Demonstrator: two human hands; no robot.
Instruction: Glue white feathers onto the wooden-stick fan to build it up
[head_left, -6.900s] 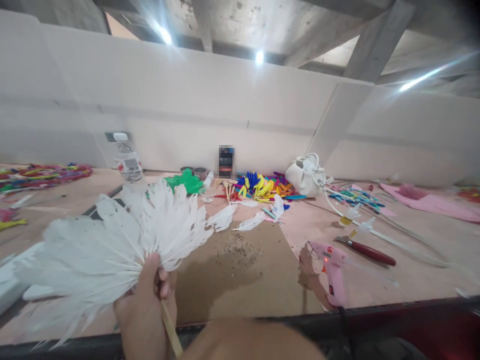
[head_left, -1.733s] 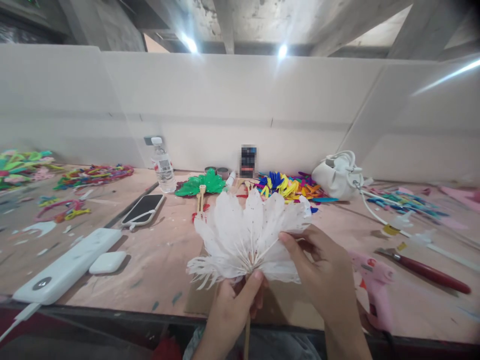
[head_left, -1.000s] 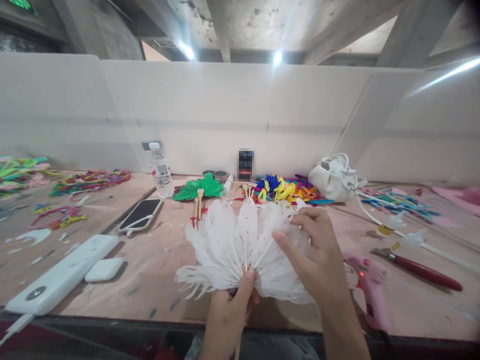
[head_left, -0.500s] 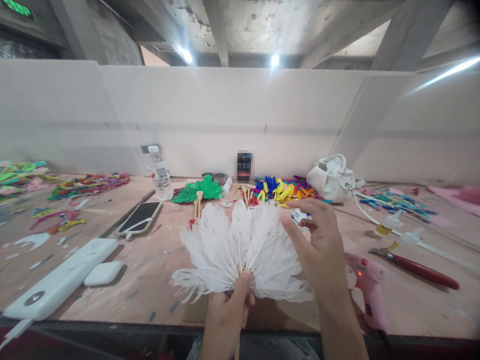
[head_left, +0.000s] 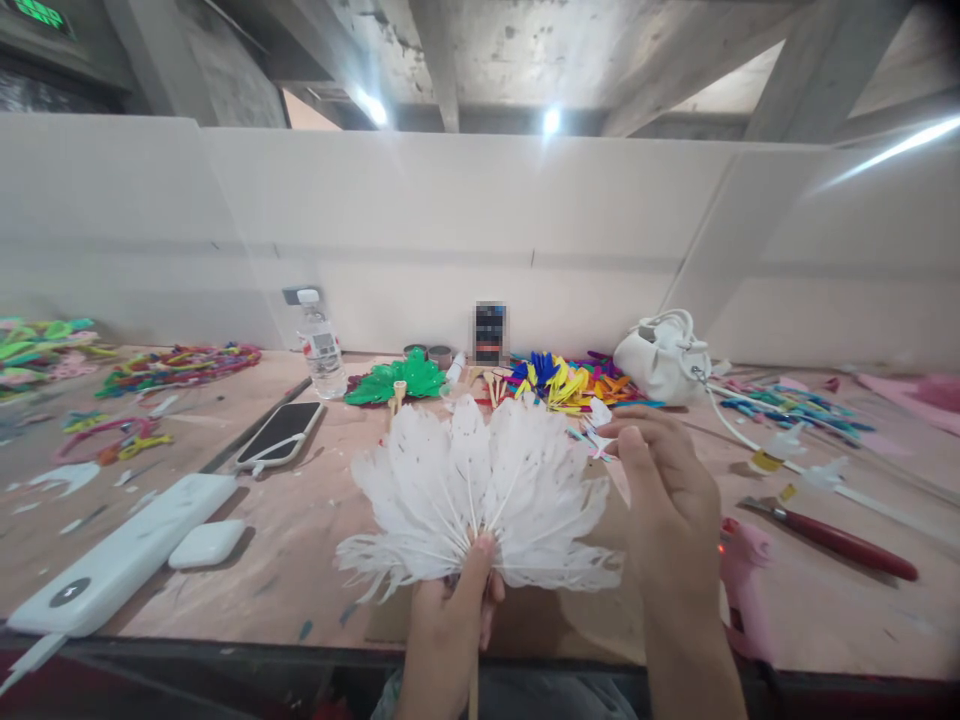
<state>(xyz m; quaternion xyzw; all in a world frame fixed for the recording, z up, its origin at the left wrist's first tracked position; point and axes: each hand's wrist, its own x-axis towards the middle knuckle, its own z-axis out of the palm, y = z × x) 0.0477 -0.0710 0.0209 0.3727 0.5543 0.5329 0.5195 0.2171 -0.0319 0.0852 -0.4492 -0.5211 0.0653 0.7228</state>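
My left hand [head_left: 450,620] is closed round the base of a white feather fan [head_left: 480,480], thumb pressed on the point where the quills meet. The fan's wooden stick [head_left: 473,700] runs down below that hand. The fan stands upright and spread over the near middle of the table [head_left: 315,540]. My right hand [head_left: 675,510] is just right of the fan's edge, fingers curled toward the thumb in a pinch. What they hold, if anything, I cannot make out. Small white feather bits [head_left: 598,412] lie just beyond its fingertips.
A pink glue gun [head_left: 739,560] lies behind my right wrist, a red-handled knife [head_left: 832,535] further right. To the left are a phone [head_left: 279,432], a white power bank [head_left: 112,570] and an earbud case [head_left: 206,543]. At the back stand a water bottle [head_left: 319,345], a green fan [head_left: 394,380], coloured feathers [head_left: 562,378] and a white bag [head_left: 660,355].
My right hand has come off the fan's front, moved to its right edge and curled into a pinch. My left hand keeps the fan, now slightly lower and more spread.
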